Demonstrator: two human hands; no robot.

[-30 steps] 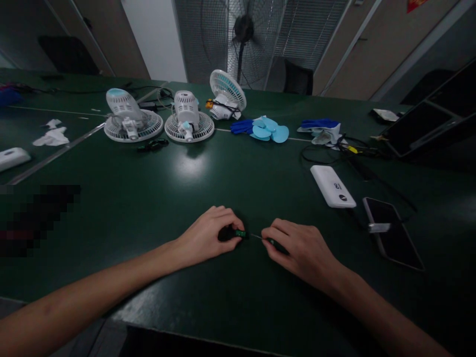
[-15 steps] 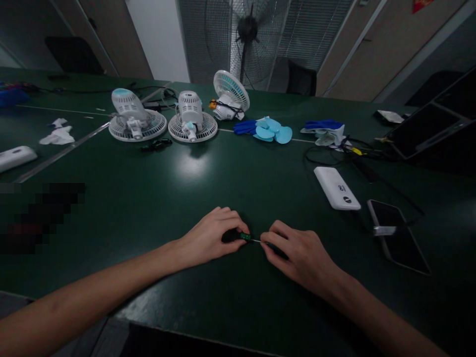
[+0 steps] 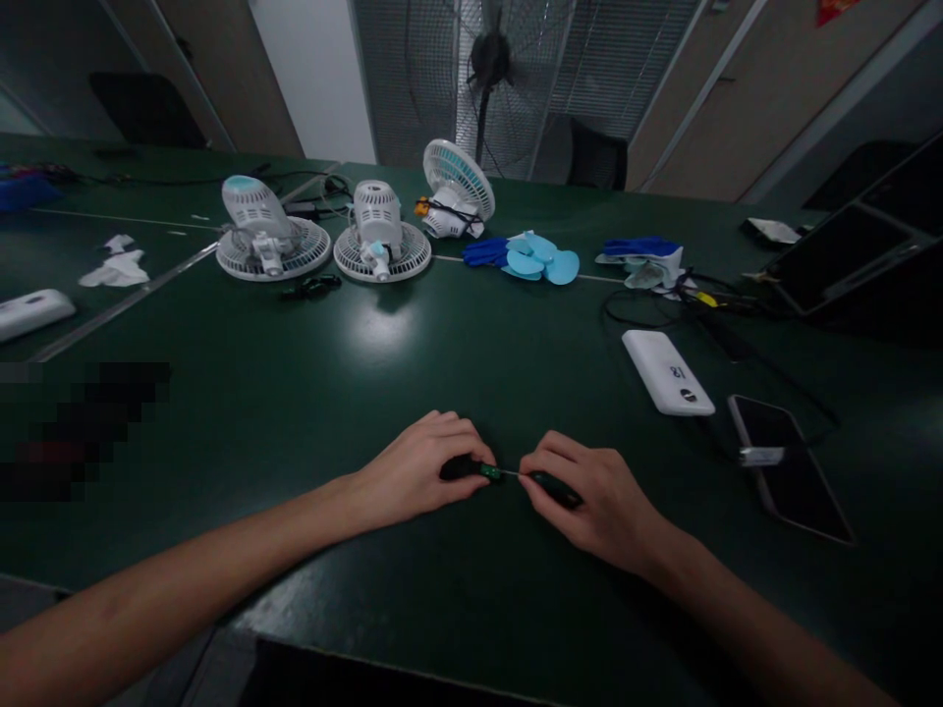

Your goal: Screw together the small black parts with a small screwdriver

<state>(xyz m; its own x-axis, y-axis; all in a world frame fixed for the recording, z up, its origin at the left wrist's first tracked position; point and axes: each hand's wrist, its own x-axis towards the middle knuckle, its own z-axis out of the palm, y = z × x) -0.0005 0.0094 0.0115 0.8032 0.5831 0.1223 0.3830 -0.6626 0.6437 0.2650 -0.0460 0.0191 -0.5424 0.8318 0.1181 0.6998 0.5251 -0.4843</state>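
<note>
My left hand rests on the dark green table, its fingers closed round the black and green handle of a small screwdriver. The thin metal shaft runs right to my right hand. That hand is closed too, pinching the shaft's tip end together with a small dark part that I cannot make out. Both hands lie near the table's front edge, almost touching each other.
Three small white desk fans stand at the back, with light blue fan blades and blue gloves beside them. A white power bank, a phone and cables lie at the right. A small black part sits before the fans.
My two hands have drawn slightly closer together along the screwdriver, and the view has shifted a little. Nothing else on the table has moved.
</note>
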